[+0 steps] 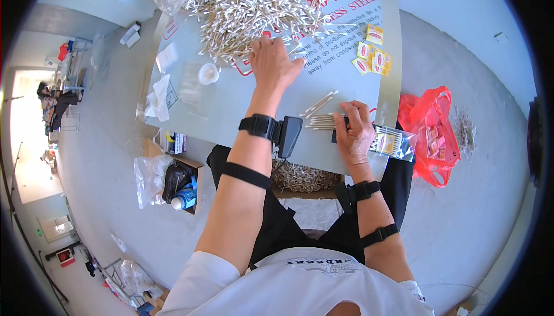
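My left hand (271, 65) reaches over the near edge of a big heap of cotton swabs (242, 7). Its fingertips touch the swabs, with the thumb spread out to the side. Closer to me, my right hand (355, 134) is curled at the table's front right. Its thumb and fingers close on the ends of a small bunch of cotton swabs (321, 121). A few loose swabs (321, 102) lie fanned out just beyond that bunch. Beside the right wrist is a clear packet (398, 143) with swabs and a yellow card inside.
Yellow cards (372, 59) lie at the table's right. A round white tub (208, 74) and crumpled white tissue (157, 99) are on the left. A red plastic bag (430, 137) stands right of the table. Below the table edge sits a box of swabs (306, 176); another box (187, 180) is on the left.
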`<action>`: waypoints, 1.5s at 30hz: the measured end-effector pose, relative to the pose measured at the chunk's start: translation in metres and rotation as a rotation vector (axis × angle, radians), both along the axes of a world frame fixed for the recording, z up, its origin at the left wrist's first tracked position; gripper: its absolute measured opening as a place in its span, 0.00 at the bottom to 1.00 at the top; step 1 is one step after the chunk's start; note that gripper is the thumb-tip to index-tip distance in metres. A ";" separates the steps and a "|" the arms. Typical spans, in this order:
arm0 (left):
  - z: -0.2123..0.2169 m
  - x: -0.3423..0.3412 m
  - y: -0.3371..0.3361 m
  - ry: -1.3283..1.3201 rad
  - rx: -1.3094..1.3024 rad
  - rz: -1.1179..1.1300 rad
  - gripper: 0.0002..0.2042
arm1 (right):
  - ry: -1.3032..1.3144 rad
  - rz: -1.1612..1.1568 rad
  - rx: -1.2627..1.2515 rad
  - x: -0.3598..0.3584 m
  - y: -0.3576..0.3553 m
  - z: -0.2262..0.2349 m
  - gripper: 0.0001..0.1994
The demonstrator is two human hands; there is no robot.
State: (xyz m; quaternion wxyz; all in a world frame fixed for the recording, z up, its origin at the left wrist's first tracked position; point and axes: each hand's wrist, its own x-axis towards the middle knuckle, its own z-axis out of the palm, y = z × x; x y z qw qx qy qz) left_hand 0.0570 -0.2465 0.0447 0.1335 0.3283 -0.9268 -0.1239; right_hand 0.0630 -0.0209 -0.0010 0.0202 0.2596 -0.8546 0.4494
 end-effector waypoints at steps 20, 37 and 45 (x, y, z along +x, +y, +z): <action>-0.009 0.020 0.041 -0.135 0.112 -0.390 0.08 | -0.017 -0.024 -0.028 -0.001 0.002 -0.002 0.10; -0.040 0.071 0.132 -0.087 0.052 -0.304 0.38 | -0.236 -0.058 -0.502 -0.011 0.008 -0.002 0.11; -0.053 0.058 0.102 0.598 0.450 -0.166 0.29 | -0.288 0.066 -0.639 -0.028 -0.018 -0.015 0.17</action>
